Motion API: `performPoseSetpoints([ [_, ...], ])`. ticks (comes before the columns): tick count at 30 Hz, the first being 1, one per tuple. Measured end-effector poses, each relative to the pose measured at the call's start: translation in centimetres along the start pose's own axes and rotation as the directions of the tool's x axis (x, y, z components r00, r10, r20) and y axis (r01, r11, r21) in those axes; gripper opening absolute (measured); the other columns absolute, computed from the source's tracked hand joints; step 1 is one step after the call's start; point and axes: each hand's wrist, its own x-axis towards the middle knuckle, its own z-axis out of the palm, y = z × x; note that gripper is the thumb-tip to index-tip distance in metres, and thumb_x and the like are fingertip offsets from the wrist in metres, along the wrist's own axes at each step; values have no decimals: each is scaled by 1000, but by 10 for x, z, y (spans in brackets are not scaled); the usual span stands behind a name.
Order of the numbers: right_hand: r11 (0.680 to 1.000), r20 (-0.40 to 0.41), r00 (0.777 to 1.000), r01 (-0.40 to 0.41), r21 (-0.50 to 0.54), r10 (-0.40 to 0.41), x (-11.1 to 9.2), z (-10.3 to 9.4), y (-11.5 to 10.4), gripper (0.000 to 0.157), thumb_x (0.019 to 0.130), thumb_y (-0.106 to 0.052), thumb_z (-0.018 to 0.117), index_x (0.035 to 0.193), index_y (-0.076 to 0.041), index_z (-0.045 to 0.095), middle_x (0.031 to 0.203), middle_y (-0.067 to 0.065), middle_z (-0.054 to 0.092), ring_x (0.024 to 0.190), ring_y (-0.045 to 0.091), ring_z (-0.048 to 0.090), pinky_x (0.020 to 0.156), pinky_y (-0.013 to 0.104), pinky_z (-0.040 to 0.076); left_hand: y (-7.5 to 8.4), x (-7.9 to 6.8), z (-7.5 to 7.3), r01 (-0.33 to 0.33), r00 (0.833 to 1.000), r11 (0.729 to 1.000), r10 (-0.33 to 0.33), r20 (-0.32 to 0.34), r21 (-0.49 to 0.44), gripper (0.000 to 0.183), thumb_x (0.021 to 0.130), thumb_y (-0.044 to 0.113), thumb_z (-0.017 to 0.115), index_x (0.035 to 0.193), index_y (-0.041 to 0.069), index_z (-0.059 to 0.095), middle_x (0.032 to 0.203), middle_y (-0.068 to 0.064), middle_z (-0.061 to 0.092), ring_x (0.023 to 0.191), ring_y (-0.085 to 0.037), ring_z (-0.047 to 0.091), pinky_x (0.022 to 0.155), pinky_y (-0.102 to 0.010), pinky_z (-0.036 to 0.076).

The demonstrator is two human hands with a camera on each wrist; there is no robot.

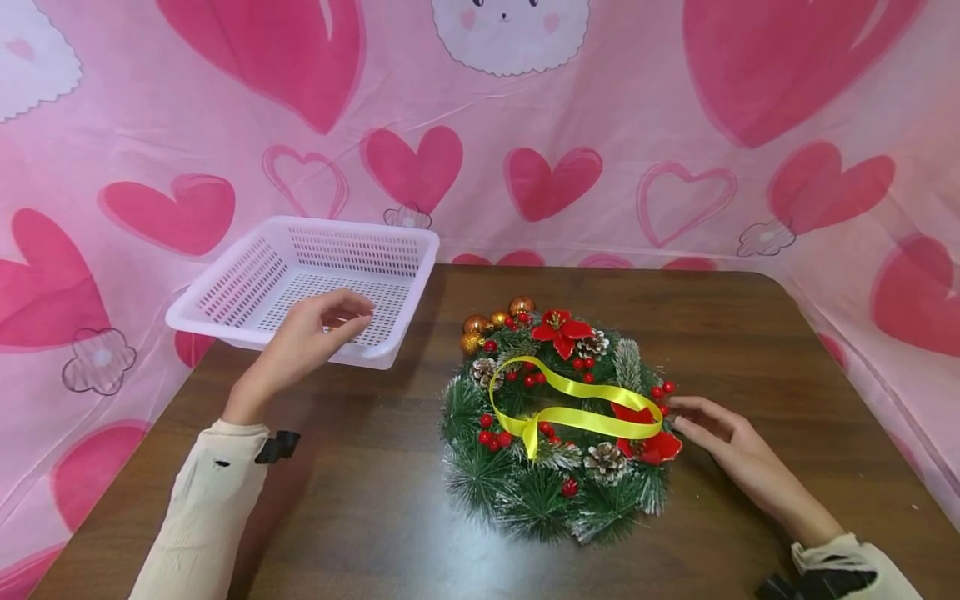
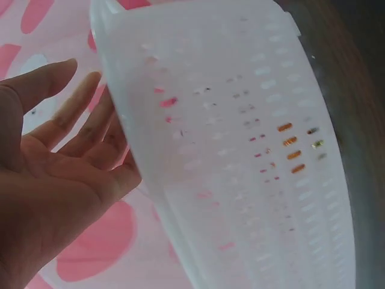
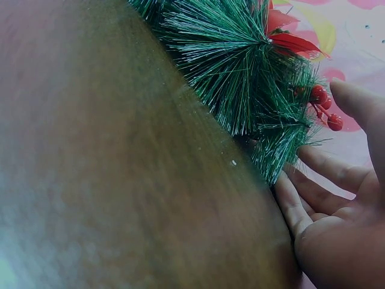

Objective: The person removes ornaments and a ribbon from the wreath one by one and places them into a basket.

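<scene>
A green Christmas wreath [image 1: 495, 492] lies flat on the table, trimmed with red poinsettias, red berries, frosted pinecones and gold-brown balls. Across its top rests a loop of yellow ribbon [image 1: 592, 423] with a knot at the lower left. My left hand [image 1: 311, 337] hovers at the near rim of a white plastic basket [image 1: 416, 287], fingers loosely bent and holding nothing. The left wrist view shows that hand [image 2: 72, 150] beside the basket's wall. At the wreath's right edge is my right hand [image 1: 738, 454], its relaxed fingertips by the berries and needles; whether they touch is unclear.
The brown wooden table [image 1: 360, 517] has a rounded far right corner. A pink cloth with hearts [image 1: 555, 179] hangs behind and along both sides. The basket stands at the far left, near the cloth.
</scene>
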Motion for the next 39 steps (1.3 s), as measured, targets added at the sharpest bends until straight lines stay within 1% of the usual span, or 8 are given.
performPoseSetpoints([
  [10,998,9,999,44,45,-44,0,0,1,36,103,-18,56,135,-2,54,124,-11,61,108,0,60,86,15,49,26,-3,6,-68,997,997,66,-45,-43,23,91,11,73,113,7,69,104,-7,73,89,-17,67,75,-16,53],
  [13,998,16,999,36,48,-37,2,1,0,37,102,-19,56,136,-3,54,125,-10,61,109,-1,59,86,15,49,32,-5,11,-96,994,994,93,-53,-60,24,90,9,73,114,7,69,103,-5,73,89,-14,67,75,-23,56],
  [16,999,20,1000,19,34,-20,0,1,-1,38,103,-20,56,137,-5,54,126,-11,61,110,-3,58,86,15,49,41,-7,19,-125,991,989,122,-46,-81,26,90,8,73,115,6,68,106,-6,72,92,-14,67,79,-35,58],
  [19,1000,19,1000,13,21,-14,-2,1,-1,38,103,-21,56,138,-6,54,126,-13,61,110,-4,57,85,15,49,49,-6,25,-150,989,984,147,-34,-96,26,90,8,73,115,6,68,108,-4,71,95,-14,67,81,-39,57],
  [23,999,5,999,36,28,-36,-1,2,1,37,102,-18,57,137,-4,54,124,-15,60,108,-3,58,84,15,50,58,2,29,-177,984,981,176,-16,-85,26,91,10,73,116,9,67,109,0,71,95,-16,67,80,-35,58],
  [30,998,-7,999,49,32,-49,0,0,2,37,102,-16,57,136,-3,54,123,-15,60,107,-3,59,84,14,49,69,21,34,-213,977,973,214,-3,-89,25,92,13,71,116,8,67,109,-2,70,96,-17,67,80,-37,57],
  [34,999,-12,999,43,22,-42,-1,-1,2,36,103,-18,56,136,-5,55,124,-13,61,108,-1,59,84,14,49,72,28,44,-215,976,967,217,-2,-139,26,92,12,72,117,9,66,110,-2,70,93,-16,68,80,-38,57],
  [39,1000,-19,1000,11,-18,-11,-1,0,1,36,103,-25,55,137,-10,57,129,-9,60,111,-3,56,85,14,48,73,34,60,-192,978,963,205,49,-190,26,92,13,71,117,9,66,110,-2,70,93,-14,69,81,-35,57],
])
